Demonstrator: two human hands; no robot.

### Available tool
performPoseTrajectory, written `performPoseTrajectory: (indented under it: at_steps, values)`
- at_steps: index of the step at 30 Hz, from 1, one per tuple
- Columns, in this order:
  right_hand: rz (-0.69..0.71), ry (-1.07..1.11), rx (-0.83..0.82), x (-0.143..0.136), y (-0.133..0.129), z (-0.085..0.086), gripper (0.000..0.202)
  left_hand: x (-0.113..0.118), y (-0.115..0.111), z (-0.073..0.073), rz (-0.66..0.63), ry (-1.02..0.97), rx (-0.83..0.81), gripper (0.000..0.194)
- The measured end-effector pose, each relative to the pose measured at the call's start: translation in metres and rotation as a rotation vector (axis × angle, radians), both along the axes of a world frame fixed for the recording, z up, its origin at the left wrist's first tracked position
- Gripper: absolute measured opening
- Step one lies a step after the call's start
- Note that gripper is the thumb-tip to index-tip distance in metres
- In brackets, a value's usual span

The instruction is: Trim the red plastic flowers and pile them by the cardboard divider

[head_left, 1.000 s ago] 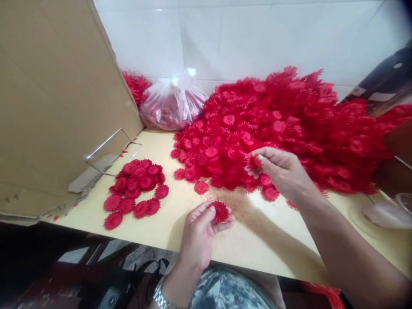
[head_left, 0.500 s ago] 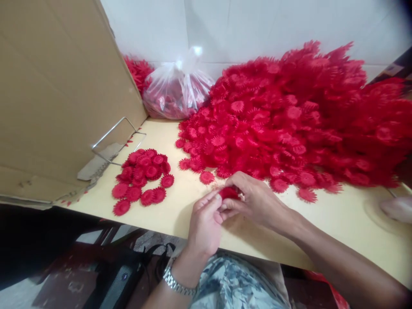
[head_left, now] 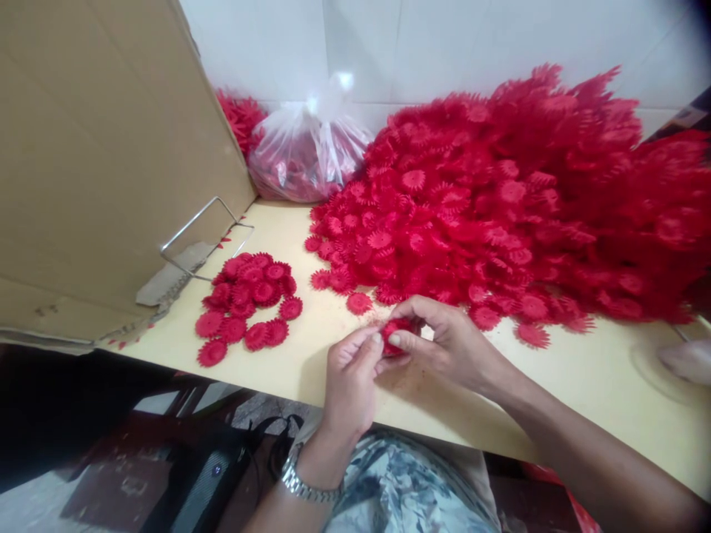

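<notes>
Near the front of the pale yellow table (head_left: 489, 414), my left hand (head_left: 352, 374) and my right hand (head_left: 441, 337) meet around one red serrated disc (head_left: 395, 337), like a small flower piece. Both hands pinch it, the left at its near left edge and the right with thumb across its face and fingers behind. Just beyond my hands lies a single loose red disc (head_left: 358, 303). Off to the left sits a small cluster of similar red discs (head_left: 252, 292). A large heap of red toothed pieces (head_left: 472, 215) fills the back and right.
A tied clear plastic bag (head_left: 311, 159) of red pieces stands against the white wall (head_left: 361, 44). Cardboard (head_left: 111, 163) rises on the left, with a bent wire frame (head_left: 192, 222) beside it. At the far right edge, part of another person's hand (head_left: 686, 361) shows.
The red disc has turned between my fingers, so its toothed face shows more. My right thumb has shifted onto it. The view has shifted slightly.
</notes>
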State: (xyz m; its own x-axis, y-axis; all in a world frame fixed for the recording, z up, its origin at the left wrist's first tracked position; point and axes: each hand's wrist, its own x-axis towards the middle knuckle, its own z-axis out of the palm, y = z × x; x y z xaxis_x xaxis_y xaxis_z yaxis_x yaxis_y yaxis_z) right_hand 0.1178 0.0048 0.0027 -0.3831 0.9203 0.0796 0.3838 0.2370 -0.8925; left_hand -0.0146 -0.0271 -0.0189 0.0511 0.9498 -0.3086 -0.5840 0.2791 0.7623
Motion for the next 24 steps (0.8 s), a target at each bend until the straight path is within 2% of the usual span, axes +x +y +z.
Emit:
performPoseTrajectory:
  at_steps: [2,4,7,16,24]
  values:
    - [-0.033,0.084,-0.086,-0.001,-0.001,0.000,0.004,-0.001,0.000,0.002,-0.008,-0.024,-0.006,0.017]
    - [-0.046,0.093,-0.091,-0.002,-0.001,0.001,0.002,-0.001,-0.001,0.002,-0.023,-0.024,0.004,0.017]
    - [-0.051,0.057,-0.046,-0.003,-0.003,0.000,0.003,0.000,-0.002,-0.001,-0.025,0.016,0.009,0.012]
    - [-0.032,-0.041,0.085,-0.004,-0.008,-0.003,0.032,-0.005,-0.005,-0.006,0.010,0.087,0.002,0.010]
    - [-0.052,-0.107,0.223,-0.003,-0.009,-0.008,0.034,-0.003,-0.006,-0.008,0.091,0.055,0.005,0.009]
